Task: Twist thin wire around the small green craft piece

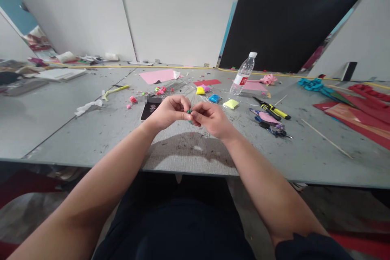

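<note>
Between the fingertips of both hands is a small green piece [189,112], mostly covered, that looks like soft modelling clay. My left hand [170,110] pinches it from the left, thumb stretched along below. From the right, my right hand [212,117] meets it with thumb and curled fingers. Both hands are raised over the table near its front edge. Just behind them lie packets of clay: a yellow packet [200,90], a blue packet [215,98] and a pale yellow packet [230,104]. A phone [150,110] lies partly behind my left hand.
A water bottle [243,74] stands behind the packets. To the right lie a yellow-black cutter [278,113], a thin stick [327,139] and red sheets [359,113]. Pink paper [160,76], small pink clay bits [133,99] and white tissue [88,107] are on the left.
</note>
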The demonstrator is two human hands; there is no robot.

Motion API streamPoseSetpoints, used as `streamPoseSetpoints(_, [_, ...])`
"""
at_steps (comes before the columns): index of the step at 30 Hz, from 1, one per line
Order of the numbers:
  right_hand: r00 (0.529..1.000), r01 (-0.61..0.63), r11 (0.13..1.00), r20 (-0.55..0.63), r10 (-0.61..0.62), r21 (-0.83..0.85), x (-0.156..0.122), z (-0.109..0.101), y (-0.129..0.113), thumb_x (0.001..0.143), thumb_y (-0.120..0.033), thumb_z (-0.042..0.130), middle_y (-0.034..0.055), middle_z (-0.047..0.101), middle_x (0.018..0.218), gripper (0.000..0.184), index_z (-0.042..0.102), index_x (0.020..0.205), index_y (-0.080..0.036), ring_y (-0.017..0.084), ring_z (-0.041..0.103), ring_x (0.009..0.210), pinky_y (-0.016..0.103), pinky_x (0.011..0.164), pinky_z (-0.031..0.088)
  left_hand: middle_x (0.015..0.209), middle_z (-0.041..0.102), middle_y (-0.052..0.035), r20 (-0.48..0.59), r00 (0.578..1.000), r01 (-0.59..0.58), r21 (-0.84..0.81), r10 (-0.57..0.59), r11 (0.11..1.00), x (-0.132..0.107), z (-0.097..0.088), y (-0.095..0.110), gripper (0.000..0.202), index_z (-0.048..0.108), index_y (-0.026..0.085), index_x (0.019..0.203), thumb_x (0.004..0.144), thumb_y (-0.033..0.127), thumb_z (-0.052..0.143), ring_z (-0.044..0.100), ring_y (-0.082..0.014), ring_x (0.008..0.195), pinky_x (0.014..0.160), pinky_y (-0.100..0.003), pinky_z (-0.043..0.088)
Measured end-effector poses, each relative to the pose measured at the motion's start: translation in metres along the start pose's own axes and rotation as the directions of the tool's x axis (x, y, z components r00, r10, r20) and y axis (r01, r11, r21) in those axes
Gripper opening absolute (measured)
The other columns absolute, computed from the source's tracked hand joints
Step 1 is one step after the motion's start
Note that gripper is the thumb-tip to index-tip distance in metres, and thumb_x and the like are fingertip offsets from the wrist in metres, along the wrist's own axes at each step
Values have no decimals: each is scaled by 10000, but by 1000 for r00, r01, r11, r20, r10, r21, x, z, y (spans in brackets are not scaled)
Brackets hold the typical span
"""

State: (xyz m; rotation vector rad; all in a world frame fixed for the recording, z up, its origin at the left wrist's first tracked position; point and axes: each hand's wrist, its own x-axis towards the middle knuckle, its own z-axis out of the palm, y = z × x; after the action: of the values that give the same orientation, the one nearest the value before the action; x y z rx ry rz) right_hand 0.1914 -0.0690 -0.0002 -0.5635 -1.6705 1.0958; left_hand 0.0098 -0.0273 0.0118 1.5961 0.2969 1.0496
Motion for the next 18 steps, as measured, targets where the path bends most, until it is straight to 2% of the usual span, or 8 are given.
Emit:
streamPoseSetpoints(5, [1000,3,1000,-5,-3,8,0,0,1,813,-591,801,-38,603,618,410,654,812,-208,93,519,550,256,533,445,693,654,8,19,1000,-16,-15,16,1000,0,0,-1,413,641,142,663,569,317,1003,708,-148,602,577,-266,593])
streamPoseSetpoints(11, [999,4,1000,-36,-4,-20,2,1,2,794,-624,797,-41,596,601,437,672,823,-205,95,514,539,260,527,446,690,664,6,-6,1000,-15,-13,15,1000,-1,0,0,405,654,140,675,568,318,1003,709,-153,604,577,-270,591])
streamPoseSetpoints(18, [997,10,1000,-77,-12,-25,3,0,8,792,-612,804,-44,592,596,431,675,825,-202,91,507,523,259,519,439,672,715,-33,-19,1000,2,8,-1,1000,-2,0,4,367,703,137,713,599,336,990,732,-186,616,600,-298,597])
